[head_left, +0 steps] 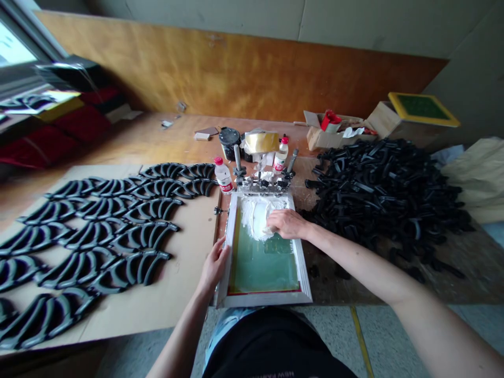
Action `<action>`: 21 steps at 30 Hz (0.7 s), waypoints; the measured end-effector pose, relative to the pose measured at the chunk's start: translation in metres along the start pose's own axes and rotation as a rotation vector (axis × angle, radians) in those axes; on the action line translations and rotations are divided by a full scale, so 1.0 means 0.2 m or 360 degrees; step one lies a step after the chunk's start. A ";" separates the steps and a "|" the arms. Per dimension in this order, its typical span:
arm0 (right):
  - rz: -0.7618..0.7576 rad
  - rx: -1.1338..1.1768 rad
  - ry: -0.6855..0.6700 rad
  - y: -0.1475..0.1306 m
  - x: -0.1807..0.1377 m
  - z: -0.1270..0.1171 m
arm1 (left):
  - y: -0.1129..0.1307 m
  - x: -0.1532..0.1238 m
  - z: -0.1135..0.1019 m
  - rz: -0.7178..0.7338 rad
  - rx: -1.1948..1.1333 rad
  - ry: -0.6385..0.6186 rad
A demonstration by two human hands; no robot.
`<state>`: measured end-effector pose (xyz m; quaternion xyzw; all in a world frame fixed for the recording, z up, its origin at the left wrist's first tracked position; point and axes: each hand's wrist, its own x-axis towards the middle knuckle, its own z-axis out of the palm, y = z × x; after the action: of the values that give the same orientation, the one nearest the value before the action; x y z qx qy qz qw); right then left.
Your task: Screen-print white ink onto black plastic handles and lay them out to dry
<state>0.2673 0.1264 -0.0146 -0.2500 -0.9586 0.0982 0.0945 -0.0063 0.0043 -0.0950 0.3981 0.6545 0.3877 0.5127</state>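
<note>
Soft glare from window (13, 44), blurred edges

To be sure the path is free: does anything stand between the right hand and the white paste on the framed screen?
Nothing visible does. The right hand is at the right edge of the white paste; whether it holds anything is unclear. The left hand is away, at the framed screen's left side.

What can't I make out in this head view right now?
All in the head view:
Right hand: whatever its grip may hold is hidden by its own fingers.
Screen frame: anything beneath it is covered by the frame and its green mesh.
Pile of black parts: the lower ones are buried under those on top.
Leftmost curved part: cut off by the left edge.
Bottle label: print too small to read.
</note>
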 end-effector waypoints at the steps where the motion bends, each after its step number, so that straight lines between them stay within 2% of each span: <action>1: 0.0058 -0.0030 0.0053 0.00 0.02 0.01 | 0.01 0.00 0.00 -0.0007 -0.0016 -0.0003; 3: 0.0148 -0.0118 0.0167 -0.01 0.03 0.06 | 0.02 -0.01 0.00 -0.0032 -0.0057 -0.0009; 6: 0.0076 -0.0146 0.0220 -0.06 -0.01 0.13 | 0.04 -0.02 0.00 -0.0079 -0.0075 -0.0018; 8: -0.0001 -0.0088 0.0209 -0.07 -0.04 0.13 | 0.06 -0.03 0.00 -0.0097 -0.0062 -0.0016; 10: 0.0035 -0.0026 0.0228 -0.05 -0.01 0.09 | 0.10 -0.05 0.00 -0.0103 -0.0072 -0.0013; 13: 0.0349 0.0010 0.0299 0.04 0.14 -0.02 | 0.22 -0.10 -0.03 -0.0124 -0.0106 -0.0020; 16: 0.0722 -0.0070 0.0353 0.16 0.27 -0.15 | 0.38 -0.15 -0.08 -0.0050 -0.0065 0.0012; 18: 0.0906 -0.0144 0.0476 0.25 0.25 -0.24 | 0.49 -0.15 -0.11 0.0039 -0.0036 0.0050; 21: 0.1292 -0.0105 0.0709 0.36 0.08 -0.30 | 0.65 -0.09 -0.11 0.0225 -0.0199 0.0071</action>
<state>0.2994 0.2040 0.0279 -0.6230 -0.7420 0.0405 0.2441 -0.0088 0.0344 0.0338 0.4018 0.6105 0.4718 0.4932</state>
